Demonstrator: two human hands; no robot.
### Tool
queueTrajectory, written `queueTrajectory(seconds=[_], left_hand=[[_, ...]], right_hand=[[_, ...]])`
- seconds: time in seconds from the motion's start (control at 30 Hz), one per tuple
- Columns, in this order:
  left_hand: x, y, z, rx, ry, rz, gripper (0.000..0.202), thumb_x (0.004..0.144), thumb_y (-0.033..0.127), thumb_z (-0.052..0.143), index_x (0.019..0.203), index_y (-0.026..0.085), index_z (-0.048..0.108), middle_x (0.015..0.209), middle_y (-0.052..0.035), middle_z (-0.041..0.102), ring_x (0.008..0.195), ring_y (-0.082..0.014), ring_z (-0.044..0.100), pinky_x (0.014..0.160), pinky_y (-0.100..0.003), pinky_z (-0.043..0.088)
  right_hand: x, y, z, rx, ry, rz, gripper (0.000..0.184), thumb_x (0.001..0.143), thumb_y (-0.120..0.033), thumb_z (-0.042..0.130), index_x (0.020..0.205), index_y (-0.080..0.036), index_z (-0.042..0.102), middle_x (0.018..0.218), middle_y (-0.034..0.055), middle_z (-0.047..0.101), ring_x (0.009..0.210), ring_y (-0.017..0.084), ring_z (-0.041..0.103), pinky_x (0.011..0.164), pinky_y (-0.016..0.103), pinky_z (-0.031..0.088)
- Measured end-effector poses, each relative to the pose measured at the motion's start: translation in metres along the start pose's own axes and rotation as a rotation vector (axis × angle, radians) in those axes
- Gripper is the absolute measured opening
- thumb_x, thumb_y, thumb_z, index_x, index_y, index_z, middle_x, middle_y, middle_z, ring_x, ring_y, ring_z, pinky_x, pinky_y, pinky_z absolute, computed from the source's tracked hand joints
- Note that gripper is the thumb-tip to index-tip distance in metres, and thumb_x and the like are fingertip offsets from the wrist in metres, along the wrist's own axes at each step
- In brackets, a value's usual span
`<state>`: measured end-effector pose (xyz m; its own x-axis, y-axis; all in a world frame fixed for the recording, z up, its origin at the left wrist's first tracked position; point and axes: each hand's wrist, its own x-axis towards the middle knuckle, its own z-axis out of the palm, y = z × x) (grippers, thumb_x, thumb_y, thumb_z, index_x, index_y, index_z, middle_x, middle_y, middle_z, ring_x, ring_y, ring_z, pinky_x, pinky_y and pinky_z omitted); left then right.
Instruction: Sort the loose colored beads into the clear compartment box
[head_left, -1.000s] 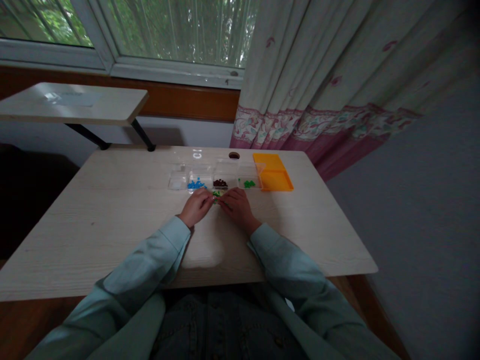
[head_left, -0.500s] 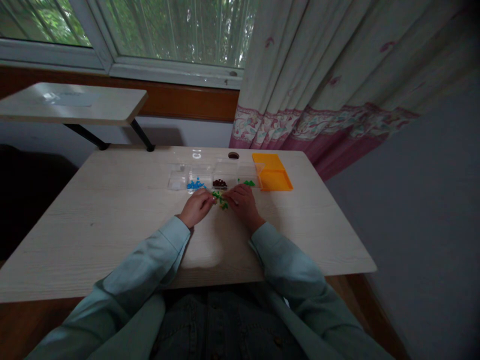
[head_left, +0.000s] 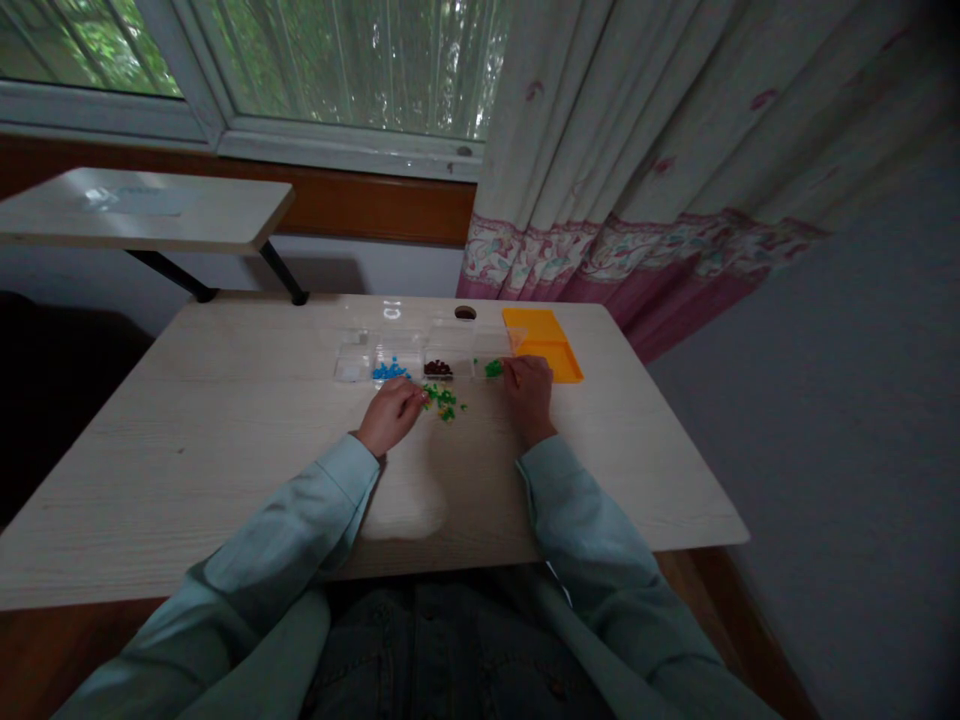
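A clear compartment box (head_left: 405, 352) lies on the wooden table (head_left: 225, 420), holding blue beads (head_left: 390, 371), dark brown beads (head_left: 437, 368) and green beads (head_left: 493, 368) in separate sections. A small loose heap of green beads (head_left: 445, 401) lies on the table in front of it. My left hand (head_left: 391, 414) rests curled at the left edge of that heap, fingertips pinched. My right hand (head_left: 529, 388) is at the box's green section, fingers curled together over its right end. What either hand holds is too small to see.
An orange lid or tray (head_left: 541, 344) lies right of the clear box. A round cable hole (head_left: 465, 313) sits near the table's far edge. A second small table (head_left: 142, 208) stands at back left under the window; a curtain (head_left: 645, 180) hangs at right.
My right hand has left the green heap and moved right and away to the box's green section. The heap is now uncovered. My left hand has stayed put.
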<state>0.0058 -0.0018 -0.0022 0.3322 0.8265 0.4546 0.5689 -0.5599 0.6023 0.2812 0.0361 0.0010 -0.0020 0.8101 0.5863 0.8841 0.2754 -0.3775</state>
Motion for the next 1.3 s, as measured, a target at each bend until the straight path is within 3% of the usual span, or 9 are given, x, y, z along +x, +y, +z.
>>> queueTrajectory(seconds=[0.4, 0.53, 0.7, 1.3], left_hand=[[0.001, -0.001, -0.003, 0.007, 0.017, -0.014, 0.029, 0.097, 0.029, 0.038, 0.091, 0.019, 0.064, 0.087, -0.007, 0.061, 0.089, -0.0198, 0.054, 0.084, -0.037, 0.045], [0.001, 0.0, -0.003, 0.088, 0.033, -0.058, 0.018, 0.09, 0.035, 0.055, 0.094, 0.02, 0.062, 0.088, -0.0052, 0.059, 0.092, -0.0212, 0.053, 0.086, -0.038, 0.044], [-0.002, -0.001, -0.001, 0.164, -0.006, -0.042, 0.024, 0.078, 0.04, 0.071, 0.089, 0.021, 0.062, 0.093, -0.0055, 0.057, 0.094, -0.0236, 0.052, 0.087, -0.04, 0.043], [-0.003, 0.003, 0.001, 0.244, -0.047, -0.042, 0.018, 0.083, 0.035, 0.066, 0.09, 0.019, 0.064, 0.09, -0.0071, 0.054, 0.091, -0.0235, 0.052, 0.084, -0.04, 0.044]], right_hand=[[0.0, -0.002, 0.0, 0.032, 0.016, 0.017, 0.03, 0.093, -0.032, 0.046, 0.091, -0.017, 0.072, 0.088, 0.0088, 0.068, 0.087, 0.022, 0.054, 0.083, 0.037, 0.038], [0.0, -0.003, 0.0, 0.056, 0.0, 0.008, 0.031, 0.093, -0.033, 0.046, 0.092, -0.017, 0.072, 0.088, 0.0086, 0.068, 0.087, 0.022, 0.055, 0.083, 0.037, 0.038], [0.0, -0.006, -0.002, 0.06, 0.002, 0.003, 0.03, 0.092, -0.034, 0.047, 0.091, -0.018, 0.072, 0.087, 0.008, 0.068, 0.087, 0.022, 0.055, 0.083, 0.037, 0.038], [0.0, -0.012, -0.005, 0.064, -0.008, -0.016, 0.026, 0.091, -0.03, 0.05, 0.09, -0.018, 0.072, 0.085, 0.0075, 0.069, 0.085, 0.021, 0.056, 0.085, 0.037, 0.04]])
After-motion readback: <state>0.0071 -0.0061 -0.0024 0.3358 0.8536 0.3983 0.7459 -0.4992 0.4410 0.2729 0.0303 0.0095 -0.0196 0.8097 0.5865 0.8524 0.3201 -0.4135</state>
